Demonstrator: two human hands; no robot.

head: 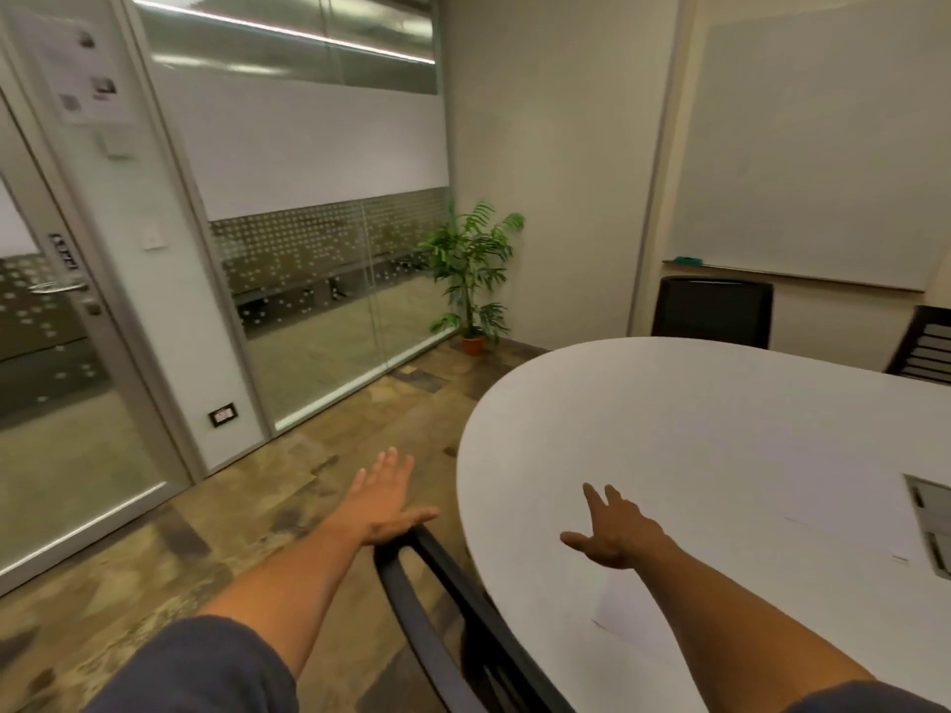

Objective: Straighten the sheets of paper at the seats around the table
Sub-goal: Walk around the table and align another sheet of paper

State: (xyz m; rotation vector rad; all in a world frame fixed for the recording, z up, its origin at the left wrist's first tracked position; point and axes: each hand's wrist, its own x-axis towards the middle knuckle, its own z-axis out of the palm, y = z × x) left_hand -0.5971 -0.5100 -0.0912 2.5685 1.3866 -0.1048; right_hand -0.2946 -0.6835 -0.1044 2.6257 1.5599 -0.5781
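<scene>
A white oval table [669, 403] fills the right side of the head view. One white sheet of paper [625, 617] lies skewed near the table's front edge, partly under my right forearm. Another sheet [849, 506] lies further right, beside a grey hatch. My right hand [612, 530] hovers over the table just beyond the near sheet, fingers spread, holding nothing. Off the table, above the floor, my left hand [383, 499] is stretched out flat with its thumb near the top of a black chair back [437, 609].
A grey cable hatch [931, 522] is set in the table at the right edge. Black chairs [712, 311] stand at the far side under a whiteboard [823, 146]. A potted plant [471, 280] is in the corner. Glass wall and door [77, 352] on the left.
</scene>
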